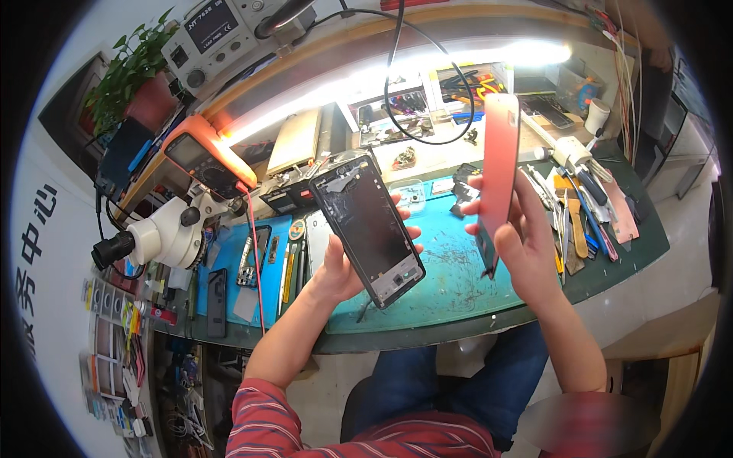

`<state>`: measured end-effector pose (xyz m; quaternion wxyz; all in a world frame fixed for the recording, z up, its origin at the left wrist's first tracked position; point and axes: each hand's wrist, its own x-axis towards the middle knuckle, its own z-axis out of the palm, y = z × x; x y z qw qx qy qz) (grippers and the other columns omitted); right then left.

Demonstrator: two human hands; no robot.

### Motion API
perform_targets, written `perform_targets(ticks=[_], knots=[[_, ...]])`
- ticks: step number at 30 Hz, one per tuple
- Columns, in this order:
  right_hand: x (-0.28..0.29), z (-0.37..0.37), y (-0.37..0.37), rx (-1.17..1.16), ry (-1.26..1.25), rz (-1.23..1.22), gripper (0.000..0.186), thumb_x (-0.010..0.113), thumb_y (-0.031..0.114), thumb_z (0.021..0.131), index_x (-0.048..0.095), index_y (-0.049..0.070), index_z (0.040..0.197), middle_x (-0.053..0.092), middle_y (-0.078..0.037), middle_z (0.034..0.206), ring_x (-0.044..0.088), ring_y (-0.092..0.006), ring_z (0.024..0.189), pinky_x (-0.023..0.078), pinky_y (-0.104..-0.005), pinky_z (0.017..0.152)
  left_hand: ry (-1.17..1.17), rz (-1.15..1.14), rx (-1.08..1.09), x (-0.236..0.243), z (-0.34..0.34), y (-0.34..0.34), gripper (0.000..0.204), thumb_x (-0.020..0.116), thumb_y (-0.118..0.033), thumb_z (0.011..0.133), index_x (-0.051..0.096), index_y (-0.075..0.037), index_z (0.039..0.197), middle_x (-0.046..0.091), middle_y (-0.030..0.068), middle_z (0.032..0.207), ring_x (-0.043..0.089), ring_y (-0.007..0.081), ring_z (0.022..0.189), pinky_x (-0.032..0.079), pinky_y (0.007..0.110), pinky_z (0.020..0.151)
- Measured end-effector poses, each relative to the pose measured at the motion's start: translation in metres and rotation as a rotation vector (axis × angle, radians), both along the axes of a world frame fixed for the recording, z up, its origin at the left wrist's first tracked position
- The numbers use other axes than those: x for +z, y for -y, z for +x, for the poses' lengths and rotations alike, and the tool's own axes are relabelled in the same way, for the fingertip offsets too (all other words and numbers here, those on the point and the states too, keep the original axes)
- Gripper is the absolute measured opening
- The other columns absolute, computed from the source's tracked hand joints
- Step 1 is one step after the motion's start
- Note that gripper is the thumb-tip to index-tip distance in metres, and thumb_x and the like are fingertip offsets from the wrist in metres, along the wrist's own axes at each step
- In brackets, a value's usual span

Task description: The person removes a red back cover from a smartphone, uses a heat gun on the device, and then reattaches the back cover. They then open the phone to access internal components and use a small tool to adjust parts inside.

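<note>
My left hand (pixel 341 269) is closed around a black phone frame (pixel 376 225), thumb on its left edge and fingertips at its right edge. The frame's inner side faces up, showing a dark bare recess and a silvery patch at its lower end. In my right hand (pixel 531 256) a red phone back cover (pixel 500 156) stands nearly upright, tilted so that its red face shows at a slant. A small opening is visible near its top. Both pieces are held apart from each other, above the blue work mat (pixel 450 263).
An orange multimeter (pixel 210 156) and a white microscope (pixel 164 233) stand at the left. Another dark phone part (pixel 217 301) lies near the left front edge. Several tweezers, brushes and a yellow spudger (pixel 578 229) lie at the right. A black cable (pixel 393 84) hangs overhead.
</note>
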<state>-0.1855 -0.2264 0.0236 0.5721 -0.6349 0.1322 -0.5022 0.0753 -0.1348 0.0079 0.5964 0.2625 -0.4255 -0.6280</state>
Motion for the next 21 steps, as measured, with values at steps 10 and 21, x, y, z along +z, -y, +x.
perform_targets(ticks=[10,21], knots=[[-0.021,0.032,0.033,0.176,0.176,-0.02,0.087,0.066,0.051,0.102,0.027,0.005,0.165,0.057,-0.017,0.139,0.065,-0.0242,0.121,0.058,-0.0374,0.091,0.029,0.064,-0.046,0.005,-0.003,-0.006,0.129,0.079,-0.079,0.073,0.027,-0.005,0.164,0.03,0.0235,0.168,0.057,0.033,0.136,0.047,0.059,0.115],[-0.021,0.024,0.029,0.115,0.002,-0.185,0.092,0.078,0.046,0.094,0.034,0.003,0.162,0.059,-0.016,0.137,0.069,-0.0248,0.119,0.058,-0.0344,0.09,-0.042,0.029,-0.195,-0.002,0.004,-0.003,0.13,0.075,-0.082,0.075,0.022,-0.008,0.167,0.011,0.0291,0.173,0.055,0.0308,0.14,0.046,0.055,0.117]])
